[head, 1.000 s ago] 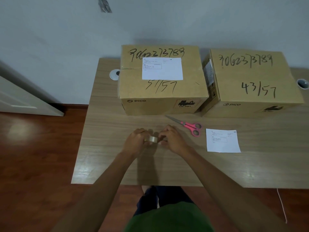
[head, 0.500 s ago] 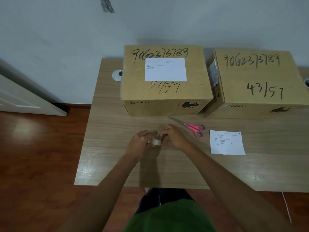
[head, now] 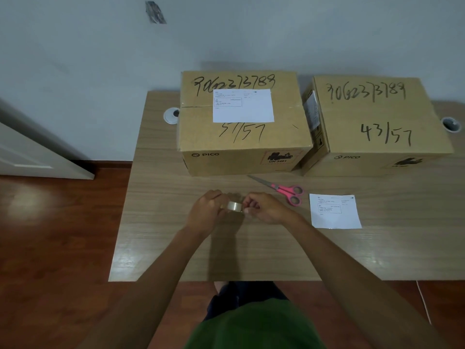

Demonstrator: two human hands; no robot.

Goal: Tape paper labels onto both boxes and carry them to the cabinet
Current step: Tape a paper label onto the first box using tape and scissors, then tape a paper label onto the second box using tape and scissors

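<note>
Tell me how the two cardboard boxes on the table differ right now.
The left box has a white paper label lying on its top; the right box has none, its label lies on the table. The left box reads 57/57, the right box 43/57. Both are brown PICO cartons with the same long handwritten number.

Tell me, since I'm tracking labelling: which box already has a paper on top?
The left box, marked 57/57; the right box, marked 43/57, has none.
</note>
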